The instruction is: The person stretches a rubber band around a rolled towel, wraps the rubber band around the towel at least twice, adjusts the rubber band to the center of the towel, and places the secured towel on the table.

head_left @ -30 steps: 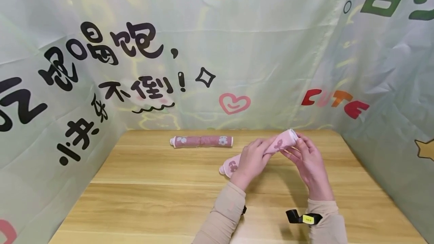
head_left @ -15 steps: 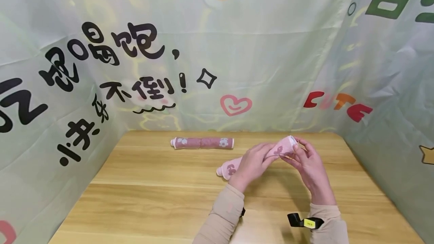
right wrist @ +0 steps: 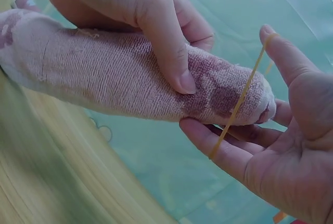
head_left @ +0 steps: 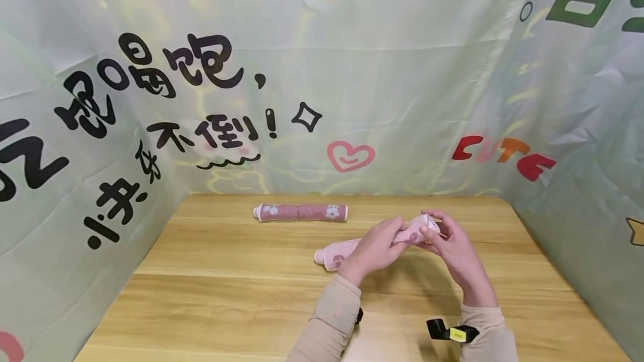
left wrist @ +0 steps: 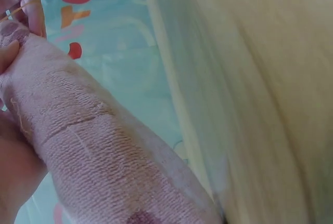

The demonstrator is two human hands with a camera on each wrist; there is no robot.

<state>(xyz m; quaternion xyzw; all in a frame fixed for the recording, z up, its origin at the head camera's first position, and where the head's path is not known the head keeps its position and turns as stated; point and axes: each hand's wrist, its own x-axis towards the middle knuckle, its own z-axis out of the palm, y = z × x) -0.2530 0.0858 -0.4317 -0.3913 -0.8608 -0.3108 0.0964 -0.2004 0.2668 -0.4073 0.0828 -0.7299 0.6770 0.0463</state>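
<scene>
A light pink rolled towel (head_left: 339, 253) with darker floral patches slants up from left to right. My left hand (head_left: 374, 247) grips it around the middle, its thumb lying along the cloth in the right wrist view. At the towel's raised right end is my right hand (head_left: 462, 256). A thin yellow rubber band (right wrist: 237, 110) is stretched between that hand's spread thumb and fingers, with the towel's tip (right wrist: 264, 102) inside the loop. Part of the roll is hidden behind the left hand in the head view.
A darker pink rolled towel (head_left: 307, 213) with pale flowers lies near the back of the wooden table (head_left: 216, 289). Printed cloth walls (head_left: 402, 99) stand behind the table and at both sides. Each wrist wears a black camera strap (head_left: 448, 330).
Both hands have come down a little with the light pink towel, whose raised end is lower. Its left end has shifted slightly left. The darker towel has stayed in place.
</scene>
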